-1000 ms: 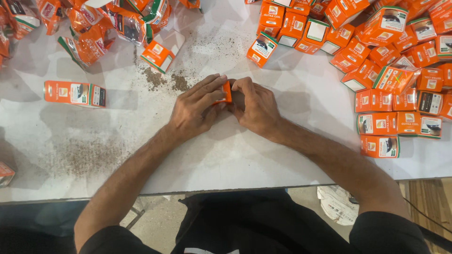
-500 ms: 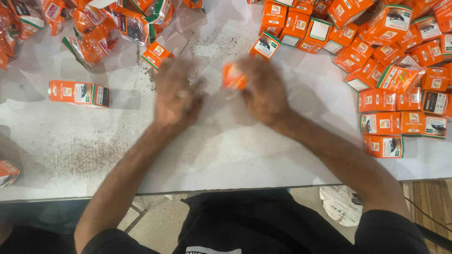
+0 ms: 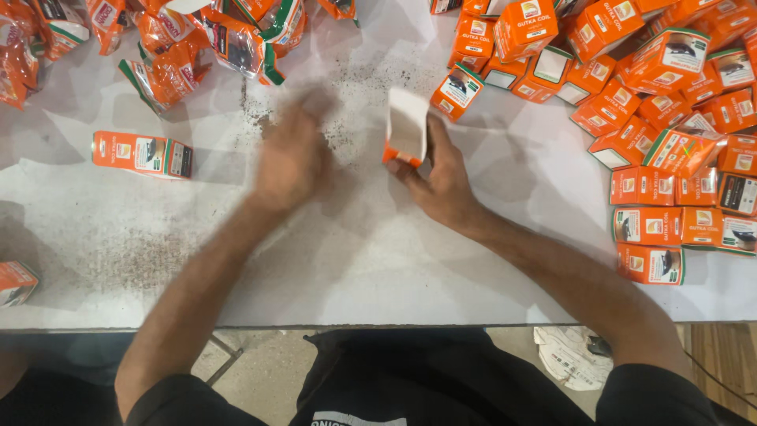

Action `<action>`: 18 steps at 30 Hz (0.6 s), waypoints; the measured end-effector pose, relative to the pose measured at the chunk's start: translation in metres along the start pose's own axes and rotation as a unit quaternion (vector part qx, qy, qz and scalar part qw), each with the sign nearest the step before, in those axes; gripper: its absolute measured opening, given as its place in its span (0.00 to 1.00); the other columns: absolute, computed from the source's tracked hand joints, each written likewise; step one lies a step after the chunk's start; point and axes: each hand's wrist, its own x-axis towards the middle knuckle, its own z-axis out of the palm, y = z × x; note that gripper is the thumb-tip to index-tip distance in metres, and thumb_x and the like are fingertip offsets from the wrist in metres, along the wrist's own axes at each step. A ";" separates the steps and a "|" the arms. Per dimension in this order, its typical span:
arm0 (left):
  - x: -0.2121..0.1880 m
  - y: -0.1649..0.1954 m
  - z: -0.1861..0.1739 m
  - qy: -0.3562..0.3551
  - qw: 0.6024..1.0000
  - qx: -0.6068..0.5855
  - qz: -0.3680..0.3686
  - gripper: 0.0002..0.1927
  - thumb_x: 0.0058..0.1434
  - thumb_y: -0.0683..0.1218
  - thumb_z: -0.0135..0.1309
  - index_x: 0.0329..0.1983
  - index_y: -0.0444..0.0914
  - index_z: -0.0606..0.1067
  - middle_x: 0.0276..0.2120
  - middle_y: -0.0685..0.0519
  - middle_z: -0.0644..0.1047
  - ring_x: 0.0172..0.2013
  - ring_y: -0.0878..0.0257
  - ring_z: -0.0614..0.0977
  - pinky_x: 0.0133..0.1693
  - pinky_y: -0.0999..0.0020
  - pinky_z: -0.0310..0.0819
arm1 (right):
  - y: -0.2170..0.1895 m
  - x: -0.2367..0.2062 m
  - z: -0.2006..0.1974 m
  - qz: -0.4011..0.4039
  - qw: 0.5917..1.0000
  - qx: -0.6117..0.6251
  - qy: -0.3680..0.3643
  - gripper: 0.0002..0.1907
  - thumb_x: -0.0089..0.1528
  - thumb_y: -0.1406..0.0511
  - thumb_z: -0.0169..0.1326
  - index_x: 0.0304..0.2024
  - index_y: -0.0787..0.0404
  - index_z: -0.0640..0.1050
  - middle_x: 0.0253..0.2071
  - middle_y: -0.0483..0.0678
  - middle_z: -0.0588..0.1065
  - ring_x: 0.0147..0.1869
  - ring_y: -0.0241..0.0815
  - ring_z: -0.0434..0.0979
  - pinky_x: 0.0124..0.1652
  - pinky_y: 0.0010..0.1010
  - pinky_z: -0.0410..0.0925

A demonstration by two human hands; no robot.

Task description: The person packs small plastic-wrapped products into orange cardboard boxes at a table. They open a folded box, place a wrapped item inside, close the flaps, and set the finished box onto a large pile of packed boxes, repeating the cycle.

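Note:
My right hand [image 3: 441, 173] grips a small orange carton [image 3: 406, 126] with its white open end turned up, held just above the white table [image 3: 371, 260]. My left hand [image 3: 292, 154] is blurred with motion, fingers apart and holding nothing, stretched toward the orange foil packets [image 3: 189, 55] at the table's far left. A closed orange carton [image 3: 142, 154] lies on its side to the left of that hand.
Several orange cartons [image 3: 670, 118] are heaped along the right side and far right corner. Dark powder is scattered over the table's middle and left. Another orange carton [image 3: 16, 282] pokes in at the left edge. The table's front edge runs above my lap.
My hands were together on the small carton. They have separated: the right lifted the carton with its open end up, and the left swung away toward the packets.

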 end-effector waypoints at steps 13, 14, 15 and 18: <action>0.012 -0.024 -0.040 -0.064 0.988 0.119 0.074 0.28 0.59 0.31 0.57 0.63 0.36 0.71 0.42 0.41 0.78 0.44 0.47 0.81 0.37 0.55 0.80 | -0.021 -0.010 -0.008 -0.092 0.982 -0.165 -0.028 0.30 0.60 0.63 0.69 0.62 0.63 0.72 0.56 0.53 0.75 0.59 0.51 0.79 0.56 0.40 0.73; 0.007 -0.011 -0.042 -0.027 0.996 0.053 0.061 0.27 0.57 0.31 0.58 0.60 0.37 0.71 0.44 0.42 0.78 0.44 0.47 0.80 0.40 0.54 0.80 | -0.021 -0.010 -0.008 -0.099 0.980 -0.172 -0.018 0.31 0.58 0.63 0.70 0.59 0.64 0.74 0.55 0.53 0.76 0.58 0.52 0.79 0.56 0.40 0.73; 0.001 0.003 -0.041 0.009 0.999 -0.014 0.049 0.26 0.55 0.32 0.59 0.57 0.39 0.71 0.45 0.42 0.78 0.45 0.46 0.80 0.43 0.52 0.80 | -0.020 -0.010 -0.008 -0.106 0.978 -0.180 -0.008 0.31 0.55 0.62 0.72 0.57 0.65 0.75 0.54 0.53 0.77 0.58 0.52 0.79 0.55 0.40 0.73; -0.014 0.035 -0.027 0.147 0.979 -0.137 0.005 0.22 0.60 0.30 0.59 0.57 0.33 0.70 0.48 0.35 0.77 0.41 0.50 0.81 0.40 0.56 0.79 | -0.017 -0.009 -0.004 -0.104 0.974 -0.199 0.017 0.32 0.50 0.62 0.74 0.53 0.66 0.77 0.51 0.52 0.78 0.56 0.53 0.78 0.53 0.40 0.72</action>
